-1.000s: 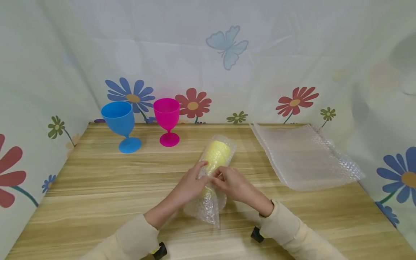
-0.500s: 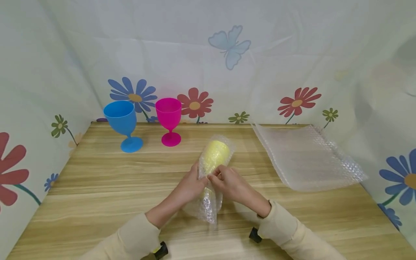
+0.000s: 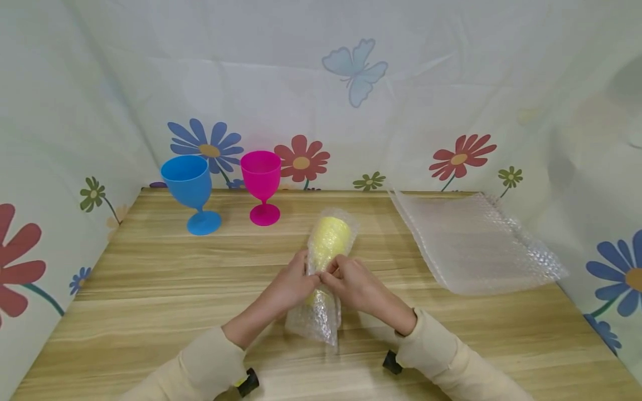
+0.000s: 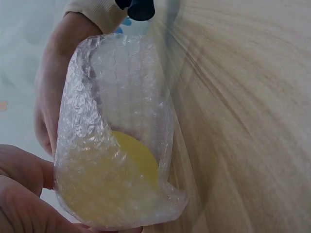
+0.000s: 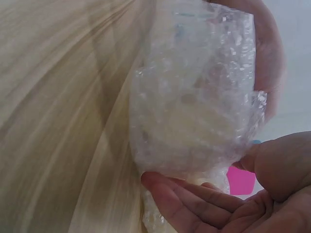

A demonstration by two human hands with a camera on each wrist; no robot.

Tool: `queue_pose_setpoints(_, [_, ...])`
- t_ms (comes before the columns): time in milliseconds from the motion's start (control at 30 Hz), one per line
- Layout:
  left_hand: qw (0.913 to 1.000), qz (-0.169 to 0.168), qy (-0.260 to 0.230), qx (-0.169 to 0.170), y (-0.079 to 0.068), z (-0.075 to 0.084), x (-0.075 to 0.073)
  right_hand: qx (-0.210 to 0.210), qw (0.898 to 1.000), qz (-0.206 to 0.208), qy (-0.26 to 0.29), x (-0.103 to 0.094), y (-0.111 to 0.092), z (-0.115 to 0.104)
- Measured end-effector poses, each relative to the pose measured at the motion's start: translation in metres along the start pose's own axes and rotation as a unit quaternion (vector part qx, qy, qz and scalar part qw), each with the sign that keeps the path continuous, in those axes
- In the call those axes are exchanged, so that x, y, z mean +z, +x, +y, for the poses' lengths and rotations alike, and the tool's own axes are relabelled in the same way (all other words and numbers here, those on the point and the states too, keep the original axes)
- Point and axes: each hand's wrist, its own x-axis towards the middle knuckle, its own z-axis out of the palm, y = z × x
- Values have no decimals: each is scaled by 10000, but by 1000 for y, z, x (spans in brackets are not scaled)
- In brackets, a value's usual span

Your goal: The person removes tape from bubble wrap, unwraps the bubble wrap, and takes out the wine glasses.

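Observation:
A yellow goblet (image 3: 332, 234) lies on the table, rolled in clear bubble wrap (image 3: 323, 317), its bowl toward the back. My left hand (image 3: 296, 283) grips the roll from the left side, thumb on top. From the right, my right hand (image 3: 357, 283) pinches the wrap's edge at the middle of the roll, close to the left thumb. The left wrist view shows the goblet's round yellow foot (image 4: 138, 153) inside the loose front end of the wrap. In the right wrist view, fingers (image 5: 170, 196) reach under the roll; the goblet there is mostly blurred by the plastic.
A blue goblet (image 3: 188, 186) and a pink goblet (image 3: 262, 175) stand upright at the back left of the wooden table (image 3: 165, 289). A flat sheet of bubble wrap (image 3: 466, 245) lies at the right. A flowered cloth (image 3: 281, 83) hangs behind.
Both hands keep their hold at the middle of the roll. My left fingers have slid lower around its left side, and the wrapped goblet has shifted slightly left. The other goblets stand unmoved.

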Motion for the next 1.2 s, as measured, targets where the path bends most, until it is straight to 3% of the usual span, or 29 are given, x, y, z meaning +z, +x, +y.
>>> queue_pose_setpoints(233, [9998,7,119,-155,0,1,-2,23,9997,137,-179,1,0,0])
queue_pose_setpoints(600, [9992,103,375,-40,1,2,1,-42,9992,119,-373,1,-2,-2])
queue_pose_setpoints(1200, [9988,73,446,-202,3,1,6,-85,9998,156,-87,0,-3,3])
